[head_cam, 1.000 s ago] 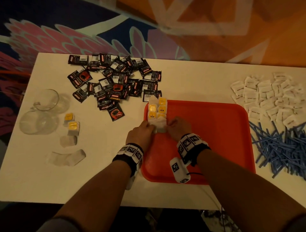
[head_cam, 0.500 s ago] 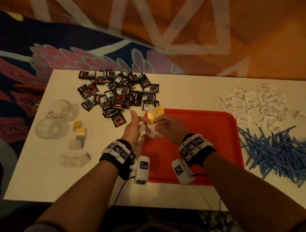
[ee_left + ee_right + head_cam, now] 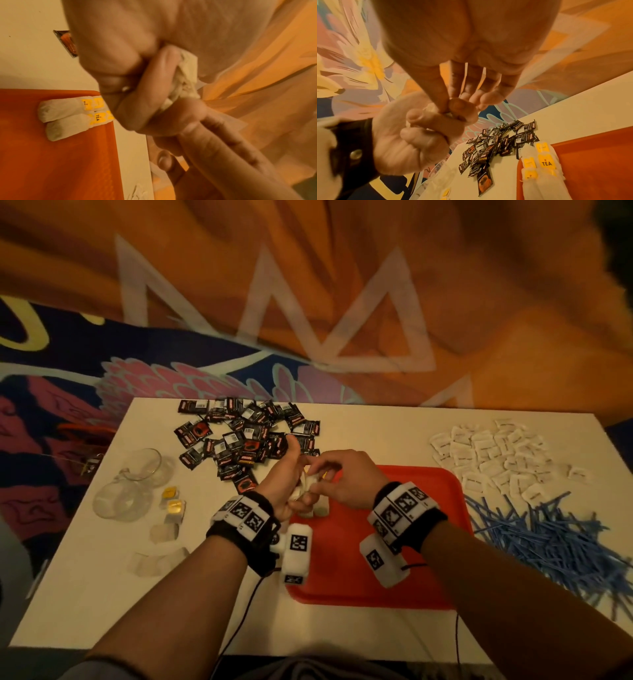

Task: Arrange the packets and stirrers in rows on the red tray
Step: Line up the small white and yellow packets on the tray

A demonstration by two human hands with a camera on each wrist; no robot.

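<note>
My left hand [image 3: 291, 484] is raised over the far left corner of the red tray [image 3: 404, 559] and grips a crumpled bunch of white tea bags [image 3: 185, 81] in its curled fingers. My right hand [image 3: 320, 472] meets it from the right, thumb and forefinger pinching into that bunch [image 3: 448, 112]. Several tea bags with yellow TEA tags [image 3: 539, 169] lie side by side in the tray's corner [image 3: 68, 115]. On the table are a pile of black packets [image 3: 246, 436] far left of the tray, white packets [image 3: 489, 453] far right, and blue stirrers [image 3: 548, 535] at the right.
Two clear glass cups [image 3: 133, 484] lie at the table's left edge. Beside them a few loose tea bags [image 3: 173, 505] lie on the white table [image 3: 102, 594]. Patterned carpet lies beyond the far edge.
Both hands have lifted off the tea bags in the tray's corner. The left hand has closed round a bunch of them and the right now pinches at it. The head view has tilted up.
</note>
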